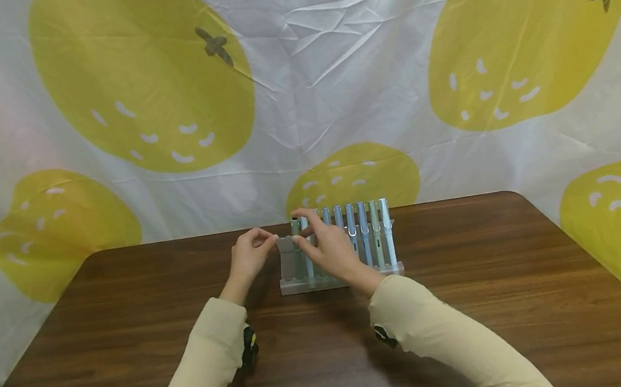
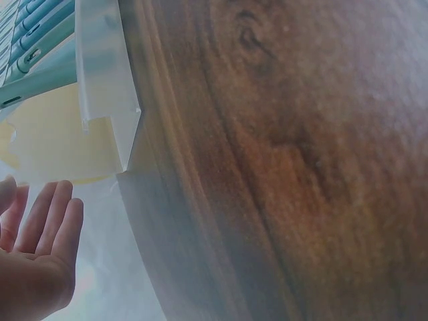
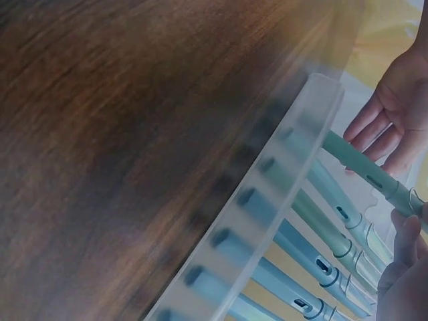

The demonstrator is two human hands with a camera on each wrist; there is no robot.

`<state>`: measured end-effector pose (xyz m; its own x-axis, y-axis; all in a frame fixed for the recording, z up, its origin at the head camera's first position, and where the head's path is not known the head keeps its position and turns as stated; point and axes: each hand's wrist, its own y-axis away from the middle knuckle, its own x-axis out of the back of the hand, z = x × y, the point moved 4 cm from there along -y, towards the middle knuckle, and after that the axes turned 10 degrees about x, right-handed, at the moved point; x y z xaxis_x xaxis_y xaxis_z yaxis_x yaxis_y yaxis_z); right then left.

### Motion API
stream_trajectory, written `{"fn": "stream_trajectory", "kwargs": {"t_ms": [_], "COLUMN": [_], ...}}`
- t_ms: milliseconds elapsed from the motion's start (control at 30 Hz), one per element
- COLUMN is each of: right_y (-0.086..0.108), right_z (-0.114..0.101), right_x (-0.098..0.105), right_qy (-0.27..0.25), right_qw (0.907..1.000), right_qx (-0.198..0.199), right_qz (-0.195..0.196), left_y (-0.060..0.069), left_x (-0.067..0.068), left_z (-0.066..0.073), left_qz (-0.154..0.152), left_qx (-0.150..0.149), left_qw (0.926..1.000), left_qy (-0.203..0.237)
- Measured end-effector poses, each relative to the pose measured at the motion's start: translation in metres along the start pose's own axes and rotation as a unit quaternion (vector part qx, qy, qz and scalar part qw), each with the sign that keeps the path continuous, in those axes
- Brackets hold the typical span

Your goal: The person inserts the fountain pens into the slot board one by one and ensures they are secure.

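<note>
A clear rack (image 1: 342, 278) holds a row of blue and green pens standing side by side. My right hand (image 1: 330, 247) is at its left part, holding a green pen (image 3: 361, 164) by the cap between thumb and fingers. In the right wrist view this pen slants across the rack's end, its lower tip beside the front ledge (image 3: 314, 114). My left hand (image 1: 249, 256) is by the rack's upper left corner, fingers fairly straight. The left wrist view shows this hand (image 2: 43, 254) beyond the rack's end; whether a fingertip touches the rack, I cannot tell.
The rack stands towards the back of a brown wooden table (image 1: 145, 338). Behind it hangs a pale cloth (image 1: 342, 82) with large yellow lemon prints. A light blue pen (image 1: 388, 235) marks the row's right end.
</note>
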<state>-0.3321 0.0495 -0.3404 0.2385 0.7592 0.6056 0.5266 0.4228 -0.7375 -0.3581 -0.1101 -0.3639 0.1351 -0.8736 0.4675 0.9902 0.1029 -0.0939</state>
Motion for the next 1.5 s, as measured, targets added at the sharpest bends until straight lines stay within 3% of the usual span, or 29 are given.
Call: {"fn": "stream_trajectory", "kwargs": {"t_ms": [233,633,1233,1500], "right_y": [0.0,-0.003,-0.01,-0.016], "right_z": [0.0,0.006,0.012,0.011], "right_x": [0.0,0.002,-0.004,-0.007], "right_qy": [0.003,0.069,0.076,0.1], "right_qw": [1.0,0.9951,0.9877,0.9825], "right_qx": [0.008,0.021,-0.06,-0.073], "right_qz": [-0.003,-0.068,-0.123,-0.139], "left_y": [0.0,0.0,0.0,0.0], "left_x": [0.0,0.0,0.0,0.001], "left_z": [0.0,-0.001,0.0,0.0], "left_qz": [0.001,-0.002,-0.002,0.002], "left_qx": [-0.003,-0.005,-0.014,-0.019], "left_qw": [1.0,1.0,0.9999,0.9996], "left_qy": [-0.002,0.001,-0.009,-0.021]}}
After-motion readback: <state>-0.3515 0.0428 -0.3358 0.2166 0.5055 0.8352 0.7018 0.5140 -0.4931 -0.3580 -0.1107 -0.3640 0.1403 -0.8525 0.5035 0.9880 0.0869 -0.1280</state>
